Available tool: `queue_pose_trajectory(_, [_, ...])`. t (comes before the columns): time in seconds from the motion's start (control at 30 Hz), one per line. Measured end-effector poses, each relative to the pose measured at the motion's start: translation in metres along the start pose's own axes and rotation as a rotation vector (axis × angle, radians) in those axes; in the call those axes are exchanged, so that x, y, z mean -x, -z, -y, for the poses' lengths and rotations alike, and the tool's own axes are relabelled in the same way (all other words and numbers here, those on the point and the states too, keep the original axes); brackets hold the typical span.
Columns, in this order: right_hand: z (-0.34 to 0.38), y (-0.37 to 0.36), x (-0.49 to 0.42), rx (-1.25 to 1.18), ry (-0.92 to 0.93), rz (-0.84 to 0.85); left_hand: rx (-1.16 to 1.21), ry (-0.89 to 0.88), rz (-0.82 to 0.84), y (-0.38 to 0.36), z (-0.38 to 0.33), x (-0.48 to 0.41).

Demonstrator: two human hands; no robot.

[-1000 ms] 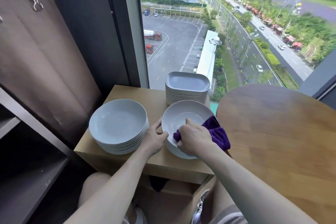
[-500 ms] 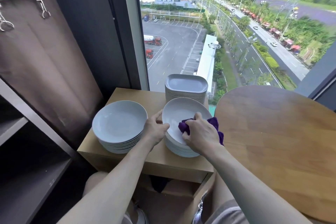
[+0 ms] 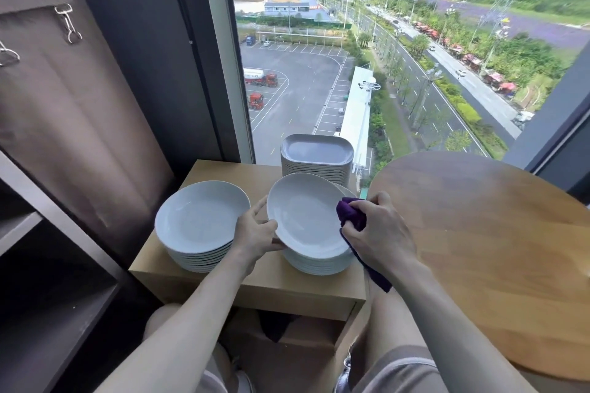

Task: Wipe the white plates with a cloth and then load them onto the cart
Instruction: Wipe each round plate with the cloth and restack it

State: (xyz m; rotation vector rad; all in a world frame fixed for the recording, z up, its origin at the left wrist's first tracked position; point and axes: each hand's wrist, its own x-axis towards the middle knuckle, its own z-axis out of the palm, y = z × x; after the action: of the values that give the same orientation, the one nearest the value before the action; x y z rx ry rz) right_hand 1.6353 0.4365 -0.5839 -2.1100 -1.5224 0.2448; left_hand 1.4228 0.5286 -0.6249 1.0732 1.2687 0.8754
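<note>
My left hand [image 3: 255, 234] grips the left rim of a round white plate [image 3: 303, 217], which is tilted up off the right stack of round plates [image 3: 319, 263]. My right hand [image 3: 378, 234] holds a bunched purple cloth [image 3: 351, 212] against the plate's right edge, and a tail of the cloth hangs down under my wrist. A second stack of round white plates [image 3: 199, 222] sits to the left. Behind both stands a stack of rounded-square plates [image 3: 316, 155].
The stacks stand on a small light wooden cabinet [image 3: 252, 284] by the window. A round wooden table [image 3: 498, 242] is at the right. Dark shelving [image 3: 48, 265] and a brown curtain [image 3: 73, 124] fill the left side.
The top plate has been lifted and tilted by my left hand. My right hand with the cloth slid from the plate's middle to its right edge.
</note>
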Motion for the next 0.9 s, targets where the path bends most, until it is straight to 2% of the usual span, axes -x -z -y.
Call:
queue_pose_trajectory(0.3, [0.016,-0.009,0.010,-0.046,0.079,-0.031,0.067,-0.064,-0.152,0.055,-0.009,0.012])
queue_pose_trajectory(0.63, [0.063,-0.055,0.011,-0.064,0.161,0.071,0.096,-0.086,-0.324,0.134,0.001,0.020])
queue_pose_trajectory(0.9, [0.065,-0.063,0.010,-0.033,0.168,0.123,0.132,-0.070,-0.381,0.154,0.009,0.012])
